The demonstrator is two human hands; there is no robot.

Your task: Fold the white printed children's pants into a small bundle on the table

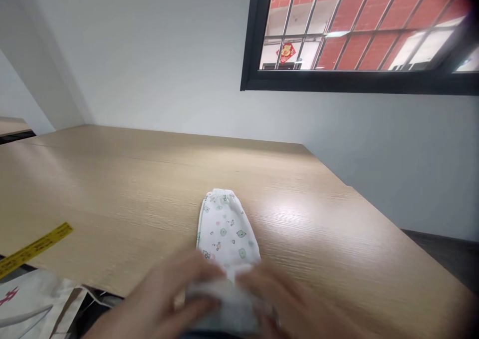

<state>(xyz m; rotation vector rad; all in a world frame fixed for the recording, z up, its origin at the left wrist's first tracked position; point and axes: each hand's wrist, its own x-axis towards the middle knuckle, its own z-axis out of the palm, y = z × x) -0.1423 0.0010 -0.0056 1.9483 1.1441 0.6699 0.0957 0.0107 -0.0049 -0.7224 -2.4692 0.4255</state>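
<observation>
A white printed cloth [226,226] with small green and pink figures lies on the table, its narrow gathered end pointing away from me. It looks like a sleeve or a small trouser leg; which one I cannot tell. My left hand [172,289] grips the near part of the cloth from the left, thumb and fingers closed on it. From the other side my right hand [286,296] holds the same near part, fingers bent over it. Both hands are blurred by motion, and the cloth between them is smeared and partly hidden.
The wooden table [149,179] reaches to a pale wall, below a dark-framed window [337,82]. A yellow printed strip [35,249] lies at the left edge, and a white bag [33,299] with grey handles is below it.
</observation>
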